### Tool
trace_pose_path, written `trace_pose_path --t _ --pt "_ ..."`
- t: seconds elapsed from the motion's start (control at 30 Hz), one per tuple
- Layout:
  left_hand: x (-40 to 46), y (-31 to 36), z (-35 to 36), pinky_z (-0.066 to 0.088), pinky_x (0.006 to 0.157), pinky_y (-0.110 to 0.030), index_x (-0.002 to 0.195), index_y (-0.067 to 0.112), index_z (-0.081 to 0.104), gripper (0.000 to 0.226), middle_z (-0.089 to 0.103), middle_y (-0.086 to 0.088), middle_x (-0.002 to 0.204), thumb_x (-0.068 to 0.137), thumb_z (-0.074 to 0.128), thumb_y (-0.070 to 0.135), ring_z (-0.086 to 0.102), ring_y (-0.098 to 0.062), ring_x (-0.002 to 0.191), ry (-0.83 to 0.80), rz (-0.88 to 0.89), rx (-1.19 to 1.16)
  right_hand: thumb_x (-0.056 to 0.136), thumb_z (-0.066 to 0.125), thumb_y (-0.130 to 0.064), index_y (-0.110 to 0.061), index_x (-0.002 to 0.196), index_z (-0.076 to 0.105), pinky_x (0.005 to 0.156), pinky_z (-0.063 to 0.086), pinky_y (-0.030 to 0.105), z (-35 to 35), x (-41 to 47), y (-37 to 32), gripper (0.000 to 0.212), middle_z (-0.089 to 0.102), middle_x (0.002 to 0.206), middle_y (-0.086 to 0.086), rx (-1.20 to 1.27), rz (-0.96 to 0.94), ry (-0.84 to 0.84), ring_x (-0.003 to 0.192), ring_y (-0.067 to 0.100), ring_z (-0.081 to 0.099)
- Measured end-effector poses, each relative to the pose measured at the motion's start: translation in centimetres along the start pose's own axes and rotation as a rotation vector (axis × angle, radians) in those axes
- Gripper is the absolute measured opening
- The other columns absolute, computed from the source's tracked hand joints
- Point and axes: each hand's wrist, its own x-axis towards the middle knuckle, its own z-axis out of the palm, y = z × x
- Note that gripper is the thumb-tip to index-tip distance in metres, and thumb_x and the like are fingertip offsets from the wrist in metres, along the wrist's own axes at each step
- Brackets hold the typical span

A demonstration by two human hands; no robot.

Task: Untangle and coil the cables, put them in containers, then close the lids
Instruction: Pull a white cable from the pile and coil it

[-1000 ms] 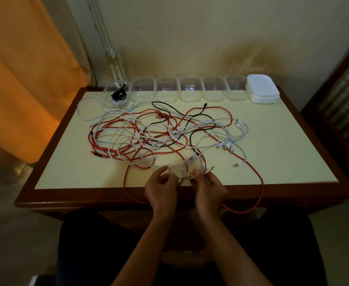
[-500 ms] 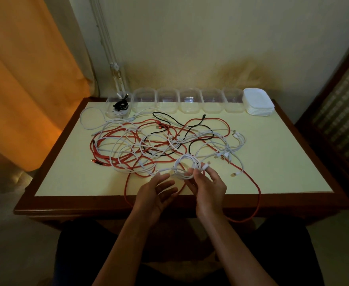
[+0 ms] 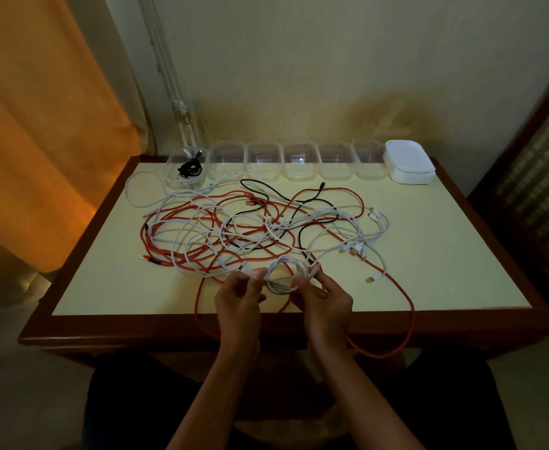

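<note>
Holding a small white cable coil [image 3: 287,276] over the table's [image 3: 445,254] near edge, head view: my right hand [image 3: 326,300] pinches its right side, my left hand [image 3: 239,297] pinches its loose end. Beyond lies the red, white and black tangle [image 3: 250,228]. Clear containers [image 3: 263,159] line the far edge, leftmost holding a black cable [image 3: 190,167]; lids [image 3: 409,160] stacked right.

Both hands [image 3: 283,300] on white coil [image 3: 287,274]

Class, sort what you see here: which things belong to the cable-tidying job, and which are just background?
Job: white cable coil held by left hand and right hand; tangled cables; clear containers; lid stack.
Background: orange curtain; wall pipes; table.
</note>
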Motion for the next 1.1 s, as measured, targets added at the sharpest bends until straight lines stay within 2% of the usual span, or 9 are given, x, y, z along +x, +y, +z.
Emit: trace_pose_path --t 0.1,0.27,0.37,0.43,0.57,0.63,0.8,0.93,1.1 --pt "-0.9 0.0 0.9 0.051 0.075 -0.034 0.088 0.015 0.064 0.012 0.073 0.000 0.091 0.095 0.056 0.019 0.068 -0.016 0.091 0.072 -0.052 -0.118 0.086 0.073 -0.004 -0.012 0.111 0.073 0.061 0.060 0.026 0.5 0.1 -0.5 0.026 0.074 0.079 -0.008 0.060 0.044 0.056 0.074 0.010 0.074" --pt "0.3 -0.1 1.3 0.052 0.063 -0.024 0.104 0.006 0.066 0.016 0.065 -0.007 0.090 0.094 0.061 0.017 0.058 -0.012 0.077 0.263 -0.711 -0.636 0.088 0.068 0.000 -0.002 0.109 0.071 0.058 0.059 0.023 1.4 -0.5 -1.4 0.021 0.075 0.073 0.002 0.232 0.103 0.074 0.070 0.012 0.074" --pt "1.9 0.1 0.6 0.051 0.048 -0.018 0.093 0.001 0.065 0.010 0.061 -0.007 0.076 0.091 0.063 0.011 0.054 -0.010 0.064 0.181 -0.913 -0.629 0.088 0.069 -0.001 -0.004 0.110 0.070 0.062 0.061 0.029 1.6 -0.8 -1.4 0.022 0.077 0.077 0.005 0.299 0.094 0.038 0.075 0.020 0.075" --pt "2.5 0.1 -0.1 0.050 0.045 -0.019 0.092 0.001 0.065 0.008 0.062 -0.008 0.071 0.091 0.060 0.007 0.054 -0.011 0.061 0.004 -0.980 -0.525 0.089 0.067 -0.001 -0.009 0.107 0.070 0.062 0.061 0.030 1.4 -0.7 -1.6 0.020 0.077 0.079 0.006 0.340 0.115 -0.007 0.077 0.022 0.075" --pt "3.7 0.0 -1.9 0.044 0.057 -0.024 0.095 0.007 0.069 0.026 0.060 -0.007 0.079 0.088 0.047 -0.006 0.048 -0.014 0.066 -0.443 -0.833 -0.276 0.089 0.067 -0.002 -0.012 0.101 0.074 0.068 0.061 0.035 0.9 0.0 -1.8 0.017 0.077 0.083 0.008 0.221 0.158 -0.149 0.079 0.023 0.075" --pt "3.9 0.0 -2.0 0.045 0.059 -0.027 0.090 0.010 0.076 0.036 0.064 -0.007 0.082 0.085 0.047 -0.011 0.051 -0.015 0.067 -0.546 -0.723 -0.214 0.090 0.067 -0.003 -0.008 0.101 0.075 0.072 0.062 0.037 0.7 0.4 -1.5 0.015 0.077 0.085 0.007 0.108 0.166 -0.180 0.080 0.022 0.075" --pt "4.0 -1.6 -1.7 0.049 0.053 -0.020 0.093 0.004 0.071 0.029 0.065 -0.011 0.089 0.087 0.048 -0.012 0.058 -0.016 0.075 -0.381 -0.691 -0.477 0.089 0.069 -0.004 -0.004 0.114 0.072 0.064 0.061 0.029 0.4 0.5 -0.6 0.026 0.077 0.086 0.004 0.071 0.188 -0.101 0.078 0.016 0.075" --pt "2.8 -2.6 -0.4 0.051 0.053 -0.020 0.092 0.004 0.066 0.023 0.064 -0.009 0.082 0.091 0.047 -0.008 0.062 -0.014 0.066 -0.262 -0.733 -0.592 0.087 0.071 -0.003 -0.005 0.114 0.072 0.065 0.062 0.030 0.5 0.3 -0.1 0.027 0.076 0.088 0.007 0.060 0.149 -0.028 0.077 0.017 0.075" --pt "2.1 -2.4 0.7 0.057 0.054 -0.024 0.094 -0.002 0.062 0.020 0.063 -0.013 0.083 0.094 0.042 -0.006 0.059 -0.022 0.078 -0.141 -0.800 -0.682 0.087 0.070 0.002 -0.001 0.111 0.072 0.067 0.062 0.029 -0.1 0.2 0.6 0.025 0.075 0.069 -0.005 0.007 0.058 0.013 0.071 0.013 0.074"
